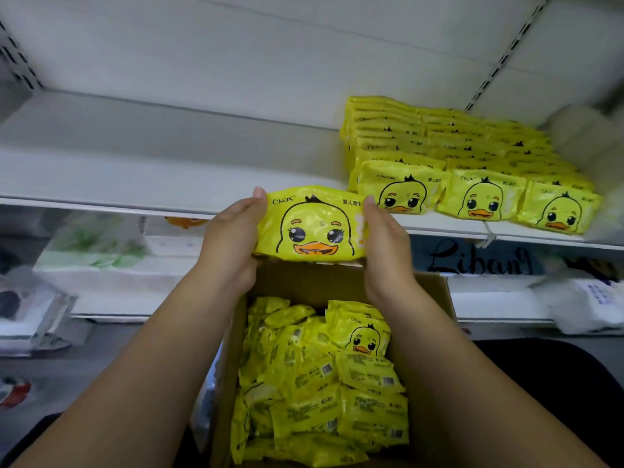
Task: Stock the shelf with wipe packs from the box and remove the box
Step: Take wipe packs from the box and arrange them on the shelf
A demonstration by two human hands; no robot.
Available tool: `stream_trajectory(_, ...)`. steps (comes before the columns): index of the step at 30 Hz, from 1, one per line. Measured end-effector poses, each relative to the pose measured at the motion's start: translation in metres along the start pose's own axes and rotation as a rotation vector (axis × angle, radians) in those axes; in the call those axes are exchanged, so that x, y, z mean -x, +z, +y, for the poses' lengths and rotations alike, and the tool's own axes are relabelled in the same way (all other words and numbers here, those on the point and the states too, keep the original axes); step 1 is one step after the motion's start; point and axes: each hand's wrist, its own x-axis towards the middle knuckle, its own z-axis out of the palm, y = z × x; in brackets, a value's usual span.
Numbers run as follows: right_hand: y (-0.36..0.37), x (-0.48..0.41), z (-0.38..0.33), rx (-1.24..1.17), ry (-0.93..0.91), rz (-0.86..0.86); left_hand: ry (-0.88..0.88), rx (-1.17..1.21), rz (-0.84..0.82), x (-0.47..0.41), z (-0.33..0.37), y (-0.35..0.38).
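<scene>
A yellow wipe pack (312, 224) with a duck face is held upright between both hands, just above the far rim of the cardboard box (435, 332) and in front of the white shelf (162, 170). My left hand (229, 238) grips its left end and my right hand (385, 251) grips its right end. There may be more packs stacked behind the front one; I cannot tell. The open box below holds several loose yellow packs (324, 383). Three rows of the same packs (472, 163) stand on the right part of the shelf.
The shelf's left half is bare white board. A lower shelf carries white and green tissue packs (98, 251) at left and white packs (587, 305) at right. A label reading "Libang" (479, 261) sits under the shelf edge.
</scene>
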Motion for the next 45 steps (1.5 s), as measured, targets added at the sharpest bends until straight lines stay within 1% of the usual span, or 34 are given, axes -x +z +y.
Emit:
stream_trajectory(2,0.012,-0.004,-0.005,-0.059,0.006,0.038,-0.042,0.058,-0.004,-0.003,0.005,-0.004)
stream_trajectory(6,0.029,-0.008,-0.007,-0.167,0.05,0.101,-0.028,0.126,0.028,-0.006,0.01,-0.017)
stream_trajectory(9,0.039,-0.008,-0.006,-0.148,0.077,0.061,-0.003,0.153,0.072,-0.009,0.013,-0.028)
stream_trajectory(13,0.045,-0.011,-0.01,-0.125,0.055,0.029,0.018,0.205,0.078,-0.007,0.018,-0.036)
stream_trajectory(15,0.05,-0.01,-0.013,-0.123,0.046,0.028,0.014,0.211,0.048,-0.005,0.018,-0.039)
stream_trajectory(18,0.053,-0.012,-0.019,-0.147,0.073,0.022,-0.026,0.152,-0.054,-0.003,0.02,-0.04)
stream_trajectory(20,0.049,-0.014,-0.024,-0.186,0.111,-0.004,-0.067,0.116,-0.097,0.0,0.021,-0.04)
stream_trajectory(23,0.043,-0.015,-0.033,-0.225,0.148,-0.071,-0.027,0.102,-0.083,0.005,0.019,-0.039)
stream_trajectory(26,0.038,-0.013,-0.034,-0.259,0.15,-0.196,0.038,0.197,-0.056,0.007,0.022,-0.039)
stream_trajectory(29,0.034,-0.008,-0.03,-0.173,0.106,-0.258,0.066,0.285,-0.063,0.007,0.027,-0.039)
stream_trajectory(31,0.033,-0.006,-0.029,-0.141,0.059,-0.228,0.051,0.283,-0.12,0.006,0.028,-0.04)
stream_trajectory(33,0.034,-0.007,-0.035,-0.15,0.027,-0.188,0.016,0.235,-0.232,0.008,0.028,-0.041)
stream_trajectory(35,0.036,-0.009,-0.044,-0.143,0.0,-0.151,0.023,0.193,-0.307,0.01,0.028,-0.042)
stream_trajectory(37,0.039,-0.01,-0.051,-0.129,-0.023,-0.111,0.063,0.157,-0.301,0.009,0.03,-0.042)
stream_trajectory(39,0.044,-0.011,-0.056,-0.119,-0.041,-0.061,0.085,0.134,-0.255,0.008,0.032,-0.041)
stream_trajectory(42,0.055,-0.015,-0.058,-0.17,-0.025,0.013,0.097,0.149,-0.217,0.006,0.035,-0.037)
stream_trajectory(44,0.06,-0.022,-0.058,-0.186,0.015,-0.004,0.118,0.177,-0.203,0.003,0.038,-0.036)
stream_trajectory(45,0.061,-0.027,-0.057,-0.136,0.015,-0.022,0.134,0.187,-0.196,0.002,0.039,-0.036)
